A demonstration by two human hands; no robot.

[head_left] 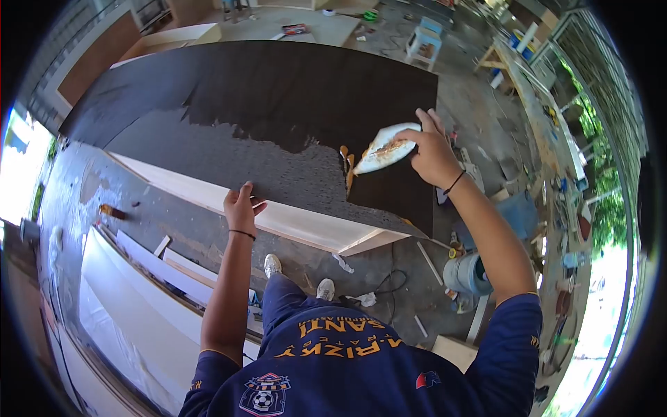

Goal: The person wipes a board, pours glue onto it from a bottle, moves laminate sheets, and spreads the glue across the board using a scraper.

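My right hand (434, 149) grips a white, leaf-shaped spreader (386, 147) smeared with amber glue. Its lower tip is close to thick amber streaks (349, 170) on a large dark panel (313, 83). A rough, greyish textured area (229, 156) covers the near middle of that panel, while the far part looks smooth and dark brown. My left hand (242, 206) is at the panel's near edge with its fingers apart, and holds no tool. Pale wooden sides (292, 226) show beneath the panel.
White boards (132, 299) lie to my left, near an amber bottle (112, 211). On the right are a bucket (467, 273) and a long, cluttered workbench (531, 90). A blue stool (424, 43) stands beyond the panel. A dark cable (394, 278) and scraps lie on the floor.
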